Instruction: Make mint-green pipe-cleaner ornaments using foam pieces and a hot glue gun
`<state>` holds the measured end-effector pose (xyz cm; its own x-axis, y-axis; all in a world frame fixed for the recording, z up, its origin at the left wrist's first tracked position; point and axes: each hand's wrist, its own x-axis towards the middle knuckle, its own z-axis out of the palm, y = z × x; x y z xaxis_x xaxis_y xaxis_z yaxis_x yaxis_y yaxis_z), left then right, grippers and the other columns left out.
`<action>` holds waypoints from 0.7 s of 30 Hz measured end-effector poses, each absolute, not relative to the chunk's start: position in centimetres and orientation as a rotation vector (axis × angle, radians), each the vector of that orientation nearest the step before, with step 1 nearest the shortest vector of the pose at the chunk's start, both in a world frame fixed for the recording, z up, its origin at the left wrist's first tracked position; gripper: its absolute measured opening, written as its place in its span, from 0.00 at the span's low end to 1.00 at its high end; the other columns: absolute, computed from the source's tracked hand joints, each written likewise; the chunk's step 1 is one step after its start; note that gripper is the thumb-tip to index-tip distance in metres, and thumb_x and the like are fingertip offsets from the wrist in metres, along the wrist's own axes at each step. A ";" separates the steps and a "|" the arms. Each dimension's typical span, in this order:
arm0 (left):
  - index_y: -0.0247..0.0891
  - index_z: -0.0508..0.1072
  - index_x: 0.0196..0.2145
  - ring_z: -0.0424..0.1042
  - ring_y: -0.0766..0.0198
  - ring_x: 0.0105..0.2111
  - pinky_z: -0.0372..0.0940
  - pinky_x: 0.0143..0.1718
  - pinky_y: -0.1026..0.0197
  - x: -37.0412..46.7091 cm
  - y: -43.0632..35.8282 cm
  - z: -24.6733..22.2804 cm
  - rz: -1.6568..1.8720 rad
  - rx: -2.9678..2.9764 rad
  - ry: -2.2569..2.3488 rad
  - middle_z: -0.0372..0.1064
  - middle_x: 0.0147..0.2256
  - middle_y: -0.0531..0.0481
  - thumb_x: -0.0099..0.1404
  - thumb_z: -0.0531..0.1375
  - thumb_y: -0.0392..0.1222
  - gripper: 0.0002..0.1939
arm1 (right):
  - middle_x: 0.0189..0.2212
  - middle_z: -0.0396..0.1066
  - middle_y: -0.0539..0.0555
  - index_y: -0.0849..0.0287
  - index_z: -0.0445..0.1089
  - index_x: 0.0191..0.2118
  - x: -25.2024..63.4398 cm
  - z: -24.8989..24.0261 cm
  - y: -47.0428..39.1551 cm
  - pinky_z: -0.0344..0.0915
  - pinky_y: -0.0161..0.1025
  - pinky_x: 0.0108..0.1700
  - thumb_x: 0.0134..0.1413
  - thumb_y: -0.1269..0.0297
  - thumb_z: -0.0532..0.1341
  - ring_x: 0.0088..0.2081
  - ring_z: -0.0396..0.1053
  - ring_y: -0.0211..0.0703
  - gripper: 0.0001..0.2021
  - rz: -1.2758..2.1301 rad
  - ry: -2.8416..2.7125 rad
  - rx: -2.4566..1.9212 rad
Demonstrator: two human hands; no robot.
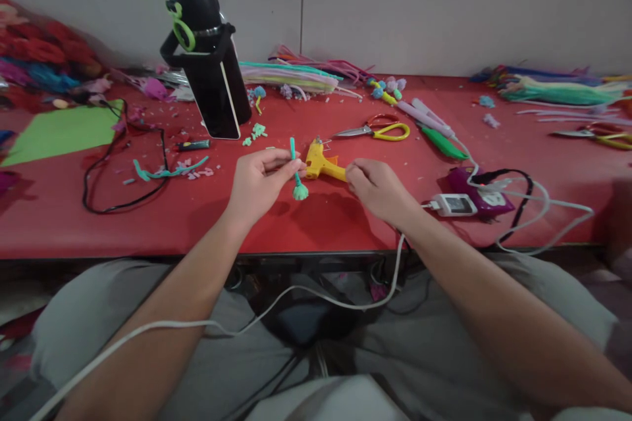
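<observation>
My left hand point(261, 181) pinches a thin green stem between thumb and fingers. At the stem's lower end hangs a small fluffy pale-green tuft point(300, 191), and the stem top point(292, 147) sticks up above the fingers. Just to its right is a yellow hot glue gun point(323, 164), its head close to my left fingertips. My right hand point(372, 187) is closed around the end of the gun's handle. Behind the gun lie scissors point(390, 130) with red and yellow handles.
A black bottle point(217, 92) stands at the back left. Bundles of pipe cleaners point(296, 75) lie along the wall. On the right are a purple power block point(474, 191), a white adapter point(455, 204) and loose cables. Small green scraps point(257, 131) and a black cord point(89, 187) lie leftward.
</observation>
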<state>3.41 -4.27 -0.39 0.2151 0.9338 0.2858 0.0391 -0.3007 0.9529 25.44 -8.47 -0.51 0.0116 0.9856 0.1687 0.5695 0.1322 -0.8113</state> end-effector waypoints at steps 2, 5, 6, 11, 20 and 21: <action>0.37 0.81 0.36 0.84 0.52 0.38 0.79 0.46 0.52 3.3 -4.1 -0.4 1.219 1.550 0.930 0.83 0.36 0.43 0.59 0.73 0.48 0.13 | 0.18 0.59 0.48 0.55 0.58 0.21 26.0 -1.0 -8.0 0.51 0.40 0.29 0.66 0.57 0.55 0.23 0.56 0.38 0.20 0.462 -1.752 -1.613; 0.37 0.81 0.37 0.84 0.51 0.39 0.79 0.45 0.52 3.0 -3.9 -0.5 1.212 1.552 0.939 0.83 0.36 0.42 0.59 0.72 0.48 0.13 | 0.30 0.72 0.56 0.57 0.72 0.32 26.1 -2.0 -7.2 0.61 0.43 0.37 0.66 0.55 0.59 0.32 0.67 0.46 0.14 0.213 -1.893 -1.602; 0.38 0.81 0.37 0.84 0.51 0.39 0.79 0.45 0.52 2.9 -3.8 -0.5 1.212 1.561 0.948 0.83 0.36 0.42 0.60 0.72 0.48 0.12 | 0.37 0.74 0.59 0.58 0.75 0.39 26.0 -2.3 -6.9 0.64 0.46 0.43 0.64 0.54 0.61 0.39 0.70 0.51 0.13 0.134 -1.937 -1.594; 0.37 0.80 0.37 0.84 0.52 0.38 0.79 0.45 0.53 2.5 -3.6 -0.4 1.197 1.587 0.955 0.83 0.36 0.42 0.61 0.70 0.46 0.10 | 0.48 0.74 0.66 0.59 0.75 0.55 25.4 -3.9 -5.4 0.65 0.58 0.54 0.62 0.56 0.64 0.51 0.70 0.65 0.20 0.039 -2.071 -1.740; 0.38 0.79 0.35 0.83 0.52 0.38 0.79 0.42 0.54 1.3 -2.0 -0.1 1.283 1.556 1.028 0.82 0.36 0.43 0.60 0.70 0.43 0.08 | 0.29 0.72 0.53 0.60 0.75 0.44 25.6 -1.7 -6.8 0.64 0.42 0.36 0.64 0.45 0.60 0.32 0.69 0.46 0.21 0.709 -1.798 -1.509; 0.38 0.79 0.35 0.83 0.52 0.38 0.79 0.42 0.54 1.2 -1.9 -0.2 1.291 1.547 1.030 0.82 0.36 0.43 0.60 0.70 0.43 0.08 | 0.26 0.68 0.50 0.60 0.75 0.40 25.7 -1.4 -7.1 0.61 0.40 0.33 0.60 0.43 0.63 0.29 0.65 0.43 0.22 0.793 -1.749 -1.497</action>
<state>1.19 -1.88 -0.17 0.1279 0.9489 0.2886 0.0704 -0.2989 0.9517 25.68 -7.10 -1.44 -0.0948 0.9890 0.1137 0.5660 0.1475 -0.8111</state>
